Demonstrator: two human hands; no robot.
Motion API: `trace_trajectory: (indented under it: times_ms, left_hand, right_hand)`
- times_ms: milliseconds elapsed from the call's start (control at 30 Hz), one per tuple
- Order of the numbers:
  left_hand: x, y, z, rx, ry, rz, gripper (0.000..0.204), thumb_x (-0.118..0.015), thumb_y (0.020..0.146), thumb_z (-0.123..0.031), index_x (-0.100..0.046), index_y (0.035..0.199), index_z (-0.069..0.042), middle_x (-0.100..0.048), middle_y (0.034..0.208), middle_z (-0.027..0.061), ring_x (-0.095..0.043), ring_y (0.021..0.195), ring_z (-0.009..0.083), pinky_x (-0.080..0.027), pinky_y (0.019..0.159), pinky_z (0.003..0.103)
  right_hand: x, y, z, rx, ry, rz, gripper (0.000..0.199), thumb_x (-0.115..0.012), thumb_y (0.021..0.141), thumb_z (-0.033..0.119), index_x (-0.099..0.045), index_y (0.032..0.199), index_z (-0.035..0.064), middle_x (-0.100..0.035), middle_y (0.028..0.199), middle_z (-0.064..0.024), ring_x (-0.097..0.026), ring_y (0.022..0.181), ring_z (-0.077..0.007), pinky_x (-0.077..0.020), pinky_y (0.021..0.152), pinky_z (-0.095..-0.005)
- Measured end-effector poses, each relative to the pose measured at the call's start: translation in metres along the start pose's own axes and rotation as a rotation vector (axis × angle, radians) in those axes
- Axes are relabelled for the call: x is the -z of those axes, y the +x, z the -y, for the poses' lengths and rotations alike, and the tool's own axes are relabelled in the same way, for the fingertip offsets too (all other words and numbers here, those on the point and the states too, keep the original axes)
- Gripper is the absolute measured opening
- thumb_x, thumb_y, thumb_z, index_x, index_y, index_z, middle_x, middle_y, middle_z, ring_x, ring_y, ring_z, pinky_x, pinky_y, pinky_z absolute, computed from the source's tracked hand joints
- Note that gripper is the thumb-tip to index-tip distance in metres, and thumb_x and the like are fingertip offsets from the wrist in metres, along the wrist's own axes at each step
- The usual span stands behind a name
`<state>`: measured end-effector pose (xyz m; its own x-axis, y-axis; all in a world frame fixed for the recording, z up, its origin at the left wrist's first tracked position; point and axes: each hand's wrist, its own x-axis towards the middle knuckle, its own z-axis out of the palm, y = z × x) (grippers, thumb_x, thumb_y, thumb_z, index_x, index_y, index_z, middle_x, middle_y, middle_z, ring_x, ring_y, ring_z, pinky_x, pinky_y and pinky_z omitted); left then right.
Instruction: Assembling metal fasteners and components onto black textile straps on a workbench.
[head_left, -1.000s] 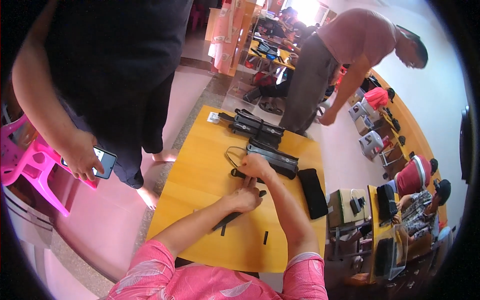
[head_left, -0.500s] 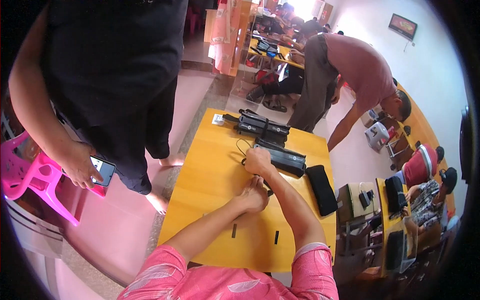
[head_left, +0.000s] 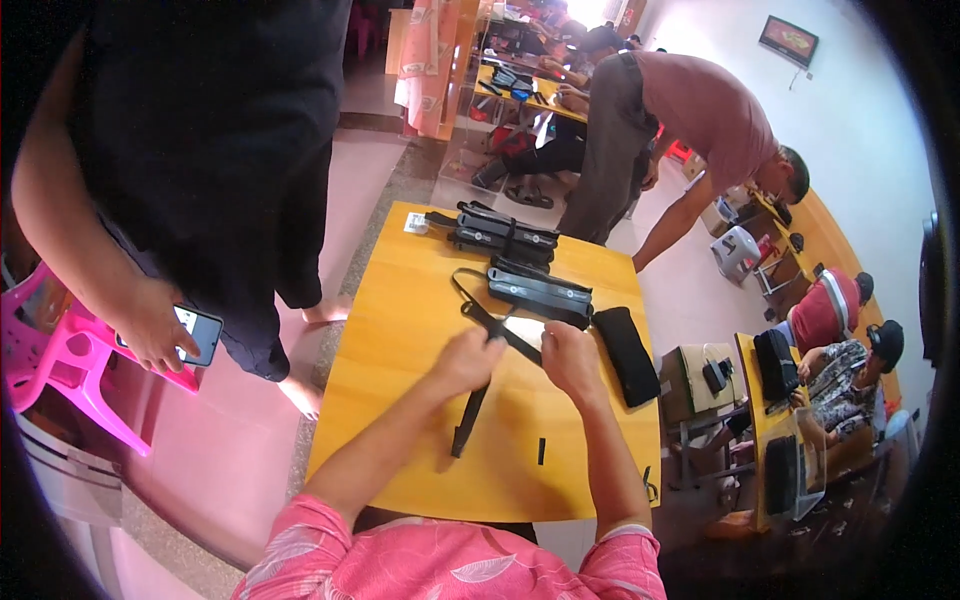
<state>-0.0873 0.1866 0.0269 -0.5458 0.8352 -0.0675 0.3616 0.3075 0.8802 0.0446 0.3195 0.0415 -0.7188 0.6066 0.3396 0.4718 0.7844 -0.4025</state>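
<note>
A black strap runs between my two hands over the table. My left hand is closed around one part of it, and a tail hangs from that hand toward me. My right hand grips the other part, its fingers curled. Just beyond my hands lies a dark grey-and-black pouch, with a thin black loop to its left. Farther back is a strapped bundle of similar pouches. To the right of my right hand rests a plain black pouch.
The yellow table also carries a white label, a short black strip and a small dark loop. On the left stands a person holding a phone, beside a pink plastic chair. Another person bends over behind the table.
My hands have moved apart, the left toward me and left, the right to the right. The strap is now stretched between them. The whole view has shifted slightly.
</note>
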Motion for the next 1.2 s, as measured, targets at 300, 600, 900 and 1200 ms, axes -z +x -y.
trace_trajectory:
  times_ms: [300, 600, 900, 1200]
  left_hand:
    - [0.055, -0.105, -0.023, 0.008, -0.624, -0.238, 0.023, -0.055, 0.092, -0.029, -0.061, 0.089, -0.006, -0.053, 0.072, -0.0036, -0.046, 0.062, 0.0038, -0.038, 0.056, 0.019]
    - [0.045, -0.184, 0.001, -0.049, -0.804, -0.237, 0.019, -0.050, 0.094, -0.016, -0.058, 0.100, 0.000, -0.064, 0.090, 0.0090, -0.058, 0.070, 0.0096, -0.046, 0.061, 0.021]
    - [0.034, -0.214, 0.021, 0.040, -0.785, -0.119, 0.020, -0.056, 0.087, -0.009, -0.057, 0.105, 0.001, -0.063, 0.093, 0.0099, -0.061, 0.079, 0.0153, -0.048, 0.071, 0.027]
    - [0.029, -0.217, 0.037, 0.109, -0.852, -0.040, 0.024, -0.058, 0.085, -0.005, -0.057, 0.108, 0.002, -0.062, 0.093, 0.0071, -0.060, 0.080, 0.0132, -0.048, 0.073, 0.026]
  right_hand:
    - [0.133, -0.095, 0.173, 1.086, 1.182, 0.117, 0.025, -0.062, 0.070, 0.014, -0.060, 0.088, -0.0033, -0.054, 0.078, -0.0143, -0.056, 0.067, -0.0291, -0.0482, 0.061, -0.0353]
    - [0.219, -0.138, 0.171, 0.858, 0.585, 0.235, 0.027, -0.069, 0.064, 0.014, -0.066, 0.089, 0.0036, -0.059, 0.077, -0.0093, -0.057, 0.065, -0.0244, -0.0462, 0.053, -0.0343]
    - [0.255, -0.155, 0.204, 0.757, 0.391, 0.285, 0.009, -0.067, 0.068, 0.004, -0.066, 0.077, 0.0033, -0.062, 0.078, -0.0074, -0.054, 0.058, -0.0178, -0.0428, 0.045, -0.0295]
    - [0.196, -0.144, 0.099, 0.987, 0.433, -0.010, 0.014, -0.056, 0.073, 0.010, -0.062, 0.073, -0.0032, -0.062, 0.071, -0.0141, -0.061, 0.064, -0.0223, -0.0464, 0.057, -0.0296]
